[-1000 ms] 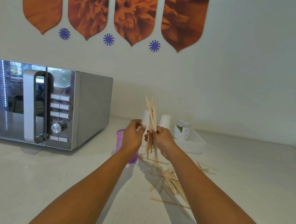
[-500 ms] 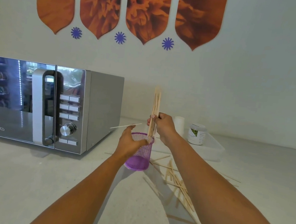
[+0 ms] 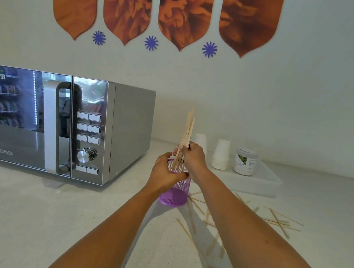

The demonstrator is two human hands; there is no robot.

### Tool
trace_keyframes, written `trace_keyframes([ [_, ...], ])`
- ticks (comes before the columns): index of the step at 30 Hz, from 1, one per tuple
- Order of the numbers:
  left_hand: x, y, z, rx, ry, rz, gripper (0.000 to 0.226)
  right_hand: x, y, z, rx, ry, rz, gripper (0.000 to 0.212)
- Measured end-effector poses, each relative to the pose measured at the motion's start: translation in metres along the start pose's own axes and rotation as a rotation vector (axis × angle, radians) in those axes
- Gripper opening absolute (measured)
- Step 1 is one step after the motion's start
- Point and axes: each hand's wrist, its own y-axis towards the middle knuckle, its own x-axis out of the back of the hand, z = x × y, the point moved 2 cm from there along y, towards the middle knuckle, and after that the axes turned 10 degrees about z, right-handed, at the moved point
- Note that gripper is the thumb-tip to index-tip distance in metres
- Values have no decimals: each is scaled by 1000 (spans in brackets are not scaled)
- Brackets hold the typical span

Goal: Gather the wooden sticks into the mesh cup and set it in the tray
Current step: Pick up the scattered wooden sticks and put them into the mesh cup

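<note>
A purple wire-mesh cylindrical cup point(image 3: 175, 193) stands upright on the pale speckled countertop point(image 3: 32, 217), just in front of the left end of the tray and outside it. The left hand point(image 3: 165, 173) curls round the cup's upper wall and rim. The right hand point(image 3: 193, 157) grips a bundle of thin pale wooden sticks point(image 3: 186, 132) between thumb and curled fingers. The bundle is nearly upright, its lower ends inside the cup's mouth and its tops well above both hands.

The shallow translucent white plastic tray point(image 3: 260, 182) sits behind and to the right. It holds two stacks of white paper cups point(image 3: 220, 153), upside down, and a white jar with a green label point(image 3: 245, 161) beside them.

More loose wooden sticks point(image 3: 278, 222) lie scattered on the countertop to the right of the cup and under the right forearm. A silver microwave oven with a mirrored door point(image 3: 63, 126) stands at the left. On the pale wall above hang four orange flower-print panels point(image 3: 184, 14) with small blue paper flowers point(image 3: 151, 43) between their tips.
</note>
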Motion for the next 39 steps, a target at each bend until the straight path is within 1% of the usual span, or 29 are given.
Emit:
trace_keyframes([
  [3,0,0,1,-12,-3,-2,83,1,1,-1,-35,17,23,30],
  [8,-1,-1,1,-16,-11,13,83,3,0,0,-56,-16,20,23],
  [13,0,-3,-1,-17,18,7,88,7,0,-2,-47,40,9,3],
  [16,-1,-4,-2,-23,19,3,87,10,-2,-2,-36,15,6,12],
  [19,0,-5,-3,-24,44,-3,85,12,-5,0,-42,-40,6,26],
  [21,0,-5,-4,-20,74,-3,84,13,-7,0,-41,-53,3,26],
  [23,1,-4,-5,-16,110,-4,85,16,-10,1,-44,-70,-13,31],
  [25,1,-5,-6,-8,132,-5,85,21,-13,2,-37,-99,-53,34],
  [28,0,-8,-7,-19,166,-15,84,33,-19,1,-25,-127,-128,33],
  [31,-1,-16,-12,-109,237,-108,73,47,-27,-5,-48,-178,-159,32],
  [33,-4,-23,-20,-203,271,-195,58,59,-35,-12,-86,-232,-170,31],
  [34,-7,-27,-26,-248,281,-208,50,66,-41,-15,-109,-257,-176,31],
  [36,-14,-33,-38,-323,308,-172,38,79,-50,-23,-161,-307,-174,30],
  [39,-30,-42,-51,-401,395,-82,29,97,-64,-36,-239,-421,-169,31],
])
